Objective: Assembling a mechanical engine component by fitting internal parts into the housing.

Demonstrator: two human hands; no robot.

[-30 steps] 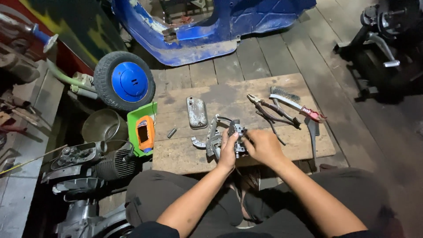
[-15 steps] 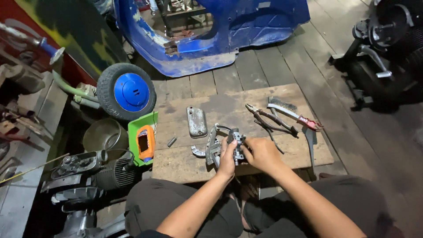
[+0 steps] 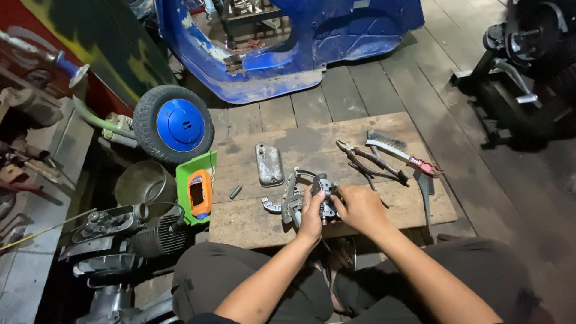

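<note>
Left hand: your left hand (image 3: 312, 217) is wrapped around the near left side of the small metal part (image 3: 324, 198), thumb up against its body, fingers closed on it.
Right hand: your right hand (image 3: 360, 207) grips the same part from the right, fingertips pinched at its top edge; the two hands touch each other around it.
Metal part: a grey, blocky cast piece with small fittings, held just above the wooden board (image 3: 288, 225), near the board's front middle. Finer detail is hidden by your fingers.
Beside the part: curved metal pieces (image 3: 289, 193) lie on the board, touching or just left of the held part; I cannot tell which.
Cover plate: a flat grey oblong plate (image 3: 269, 164) lies farther back on the board, apart from your hands.
Small bit: a short dark cylinder (image 3: 235, 192) lies left of the curved pieces.
Tools, right: pliers (image 3: 369, 161) and a wire brush (image 3: 396, 151) with a red handle end lie side by side behind your right hand.
Left of board: an orange meter (image 3: 198, 193) on a green tray (image 3: 186, 177), a metal bowl (image 3: 141, 183), a blue-hubbed wheel (image 3: 174, 123).
Far side: a blue scooter body (image 3: 288, 66) stands on the plank floor.
Near left: an engine block (image 3: 120, 237) sits by your knee.
</note>
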